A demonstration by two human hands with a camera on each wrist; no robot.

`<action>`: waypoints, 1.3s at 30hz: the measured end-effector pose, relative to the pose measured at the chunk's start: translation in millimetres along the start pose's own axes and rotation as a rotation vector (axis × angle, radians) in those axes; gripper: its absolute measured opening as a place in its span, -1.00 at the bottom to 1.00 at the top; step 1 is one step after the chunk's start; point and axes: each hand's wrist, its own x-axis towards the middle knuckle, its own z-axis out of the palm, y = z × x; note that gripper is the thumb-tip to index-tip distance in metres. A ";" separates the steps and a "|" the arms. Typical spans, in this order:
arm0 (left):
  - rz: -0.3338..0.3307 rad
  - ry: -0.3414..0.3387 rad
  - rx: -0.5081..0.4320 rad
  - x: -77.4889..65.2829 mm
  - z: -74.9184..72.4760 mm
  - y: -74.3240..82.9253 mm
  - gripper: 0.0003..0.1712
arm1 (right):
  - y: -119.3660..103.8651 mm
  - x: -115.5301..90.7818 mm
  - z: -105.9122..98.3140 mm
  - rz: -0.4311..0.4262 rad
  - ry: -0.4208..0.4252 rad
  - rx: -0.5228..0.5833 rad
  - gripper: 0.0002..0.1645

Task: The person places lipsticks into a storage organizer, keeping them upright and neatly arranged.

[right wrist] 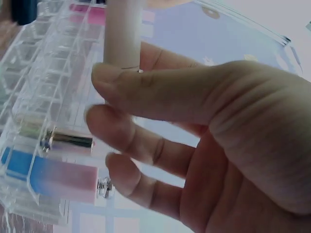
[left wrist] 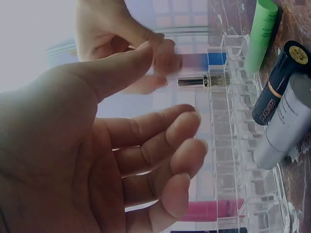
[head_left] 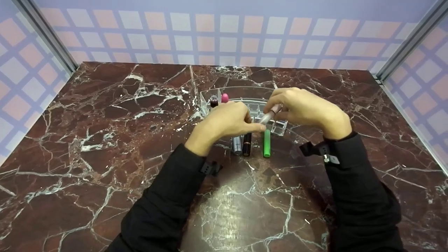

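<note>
My right hand (head_left: 308, 108) pinches a pale cosmetic tube (right wrist: 122, 36) between thumb and fingers, holding it tilted above a clear compartmented organizer (left wrist: 227, 133). Close by, my left hand (head_left: 224, 120) has its thumb stretched toward the tube's lower end; whether it touches cannot be told. The left fingers are loosely bent, with nothing in the palm in the left wrist view. Inside the organizer stand a blue-and-pink tube (right wrist: 63, 177), a gold-banded lipstick (right wrist: 70, 140), a bright pink tube (left wrist: 209, 209) and a dark tube (head_left: 214, 100).
In front of the organizer, a silver tube (head_left: 237, 145), a black lipstick (head_left: 247, 145) with a gold band and a green tube (head_left: 267, 143) lie on the dark red marbled table (head_left: 105, 157). Checkered panels (head_left: 224, 35) enclose the table at the back and sides.
</note>
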 end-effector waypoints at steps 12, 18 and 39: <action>0.001 0.032 0.015 -3.8 -4.8 -12.6 -0.67 | 5.8 -1.0 1.9 0.041 0.047 0.054 -0.70; -0.003 0.014 0.000 -6.8 -9.2 -15.8 -0.72 | 11.6 -4.4 2.2 0.070 0.057 0.062 -0.71; 0.006 -0.027 0.004 -7.4 -9.5 -18.8 -0.63 | 13.1 -0.3 5.8 0.151 0.040 0.113 -0.69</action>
